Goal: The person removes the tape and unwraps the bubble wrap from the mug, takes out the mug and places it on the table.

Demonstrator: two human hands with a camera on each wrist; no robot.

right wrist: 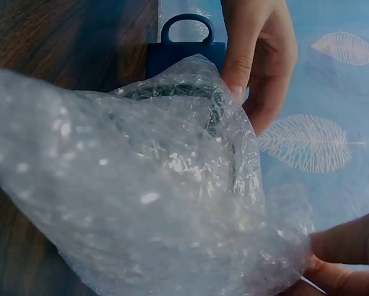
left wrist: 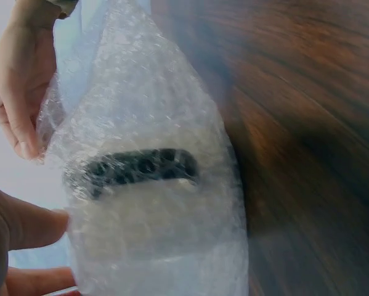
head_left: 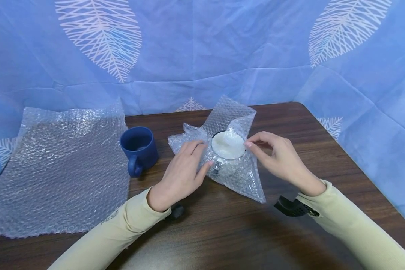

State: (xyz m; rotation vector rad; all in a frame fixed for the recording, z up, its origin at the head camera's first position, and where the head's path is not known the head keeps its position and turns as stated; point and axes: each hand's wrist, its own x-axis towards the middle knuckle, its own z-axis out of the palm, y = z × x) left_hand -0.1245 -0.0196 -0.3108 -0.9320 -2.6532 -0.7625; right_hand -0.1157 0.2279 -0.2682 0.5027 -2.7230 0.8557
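A white mug (head_left: 228, 145) with a dark rim stands upright on a sheet of bubble wrap (head_left: 239, 176), which is gathered round its sides. Its black handle (left wrist: 141, 168) shows through the plastic in the left wrist view. On the mug's left side, my left hand (head_left: 183, 170) holds the wrap between thumb and fingers. My right hand (head_left: 278, 157) pinches the wrap at the right of the rim. A flap of wrap stands up behind the mug, and other corners spread out to the left and front.
Left of the wrapped mug stands a blue mug (head_left: 141, 148), handle towards me. A large flat sheet of bubble wrap (head_left: 67, 172) covers the left of the brown wooden table (head_left: 222, 232). Blue leaf-patterned cloth (head_left: 222, 45) hangs behind and at the right.
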